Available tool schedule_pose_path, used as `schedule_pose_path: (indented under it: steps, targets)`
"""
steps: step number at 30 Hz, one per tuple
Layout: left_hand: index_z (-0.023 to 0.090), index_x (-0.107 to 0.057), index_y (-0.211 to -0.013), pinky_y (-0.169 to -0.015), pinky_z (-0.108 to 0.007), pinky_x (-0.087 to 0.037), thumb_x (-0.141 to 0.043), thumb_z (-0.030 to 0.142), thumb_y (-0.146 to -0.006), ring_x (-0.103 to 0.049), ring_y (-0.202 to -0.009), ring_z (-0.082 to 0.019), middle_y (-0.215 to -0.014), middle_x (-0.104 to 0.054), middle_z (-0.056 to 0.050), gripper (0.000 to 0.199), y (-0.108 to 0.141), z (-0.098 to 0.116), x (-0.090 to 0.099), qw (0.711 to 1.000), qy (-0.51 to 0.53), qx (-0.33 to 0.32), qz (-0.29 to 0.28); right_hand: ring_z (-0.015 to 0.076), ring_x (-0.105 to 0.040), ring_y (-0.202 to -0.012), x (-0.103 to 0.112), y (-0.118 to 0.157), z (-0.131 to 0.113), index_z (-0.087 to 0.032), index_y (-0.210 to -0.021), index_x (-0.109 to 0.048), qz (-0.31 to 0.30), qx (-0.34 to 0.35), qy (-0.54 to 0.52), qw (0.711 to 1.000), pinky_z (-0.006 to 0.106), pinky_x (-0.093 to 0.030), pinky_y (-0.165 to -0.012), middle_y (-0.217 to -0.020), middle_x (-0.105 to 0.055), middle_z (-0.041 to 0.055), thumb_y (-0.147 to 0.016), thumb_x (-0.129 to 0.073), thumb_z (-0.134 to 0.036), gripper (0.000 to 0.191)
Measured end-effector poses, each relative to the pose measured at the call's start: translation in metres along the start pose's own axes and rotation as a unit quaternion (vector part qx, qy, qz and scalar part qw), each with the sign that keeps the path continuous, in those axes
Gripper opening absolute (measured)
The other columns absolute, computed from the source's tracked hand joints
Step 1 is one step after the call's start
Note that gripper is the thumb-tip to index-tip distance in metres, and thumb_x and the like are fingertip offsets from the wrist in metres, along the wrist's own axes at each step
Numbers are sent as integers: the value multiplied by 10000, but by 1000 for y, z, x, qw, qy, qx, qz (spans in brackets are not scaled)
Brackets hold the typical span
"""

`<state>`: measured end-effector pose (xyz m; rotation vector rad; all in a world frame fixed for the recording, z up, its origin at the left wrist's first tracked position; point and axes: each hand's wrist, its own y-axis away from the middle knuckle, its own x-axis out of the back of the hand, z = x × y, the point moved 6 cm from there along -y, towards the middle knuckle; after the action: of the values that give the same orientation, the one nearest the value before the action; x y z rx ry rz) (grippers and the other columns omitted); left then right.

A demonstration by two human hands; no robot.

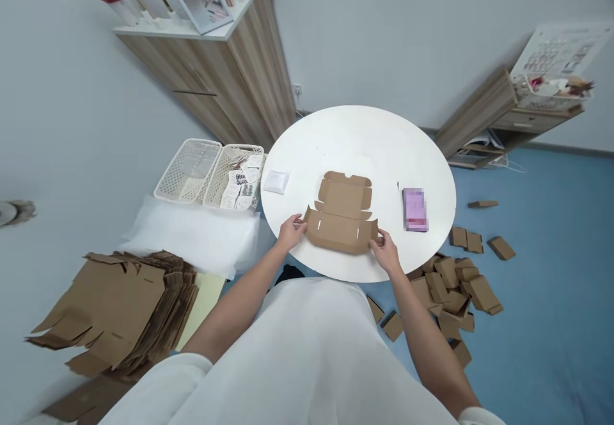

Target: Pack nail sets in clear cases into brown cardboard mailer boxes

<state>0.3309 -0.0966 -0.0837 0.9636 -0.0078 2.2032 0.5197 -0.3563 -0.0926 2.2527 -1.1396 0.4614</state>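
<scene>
A brown cardboard box blank [343,198] lies unfolded on the white round table [355,137], with its side flaps partly raised at the near end. At the blank's left near edge, my left hand [291,232] pinches the side flap between thumb and fingers. My right hand [385,252] grips the flap on the opposite side, its fingers curled behind the cardboard. A purple pack, blurred out, [415,209] rests to the right of the blank. On the left of the table is a small white packet [277,181].
Two white baskets [188,169] stand left of the table, one with printed cards [242,182]. Below them are white padding sheets [192,230] and a stack of flat cardboard blanks [115,310]. Folded boxes [451,284] lie piled on the blue floor at right. Wooden cabinets [240,73] flank the table.
</scene>
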Motion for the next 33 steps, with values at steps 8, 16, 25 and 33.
schedule_pose_path:
  steps: [8, 16, 25, 33]
  targets:
    - [192, -467, -1170, -1008, -468, -215, -659, 466, -617, -294, -1241, -300, -1264, -421, -130, 646, 31, 42, -25, 919, -282, -264, -80, 236, -447, -1100, 13, -59, -14, -182, -1223, -418, 37, 47, 33, 998, 390, -359, -917, -1202, -484, 120, -660, -558, -486, 655]
    - [227, -453, -1164, -995, -506, -161, -532, 174, -742, -467, -1097, -239, -1154, -517, -96, 432, 36, 40, -69, 867, -368, -302, -146, 174, -576, -898, -21, -127, -32, -194, -1139, -483, -58, -21, -73, 995, 340, -467, -787, -1074, -573, 85, -673, -581, -330, 495]
    - [175, -195, -1357, -1033, -463, -114, -584, 265, -691, -144, -1311, -293, -1428, -180, -146, 777, 11, 56, -62, 880, -379, -264, -108, 136, -614, -724, -32, -126, -38, -186, -1113, -543, -99, 7, -74, 992, 313, -507, -714, -1067, -580, 70, -655, -530, -133, 461]
    - [148, -92, -1385, -1030, -539, 6, -746, 377, -471, 94, -1314, -331, -1444, -129, -127, 1147, -19, 64, -68, 859, -430, -236, -146, 174, -592, -877, -29, -111, -46, -171, -1178, -498, -152, 36, 49, 986, 335, -466, -802, -1062, -590, 83, -721, -486, -207, 459]
